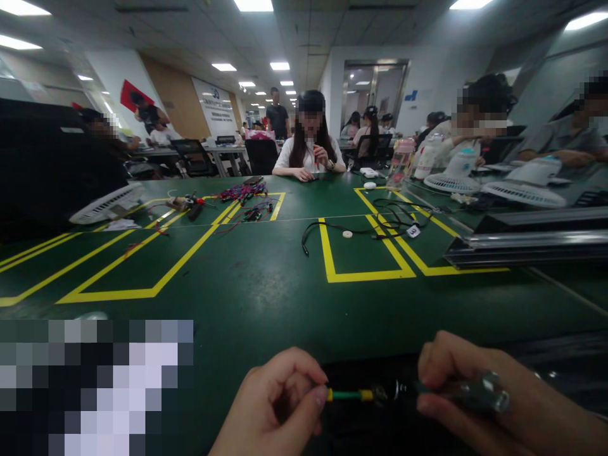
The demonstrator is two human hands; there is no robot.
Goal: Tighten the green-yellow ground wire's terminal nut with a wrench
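Observation:
At the near edge of the green table [266, 285], my left hand [273, 405] is closed in a pinch on the end of a short green wire [349, 395] with yellow ends. My right hand [484, 396] is closed around a metal hand tool [475, 391] whose dark tip meets the wire's right end. Both hands hover over a dark patch at the table edge, about level with each other.
Yellow tape outlines [365, 253] mark the table. A black cable [380, 225] lies in the middle right, and a bundle of coloured wires [244, 199] at the far left. White fan grilles [107, 204] and a metal rail [527, 247] flank the sides. A person [311, 142] sits opposite, others beyond.

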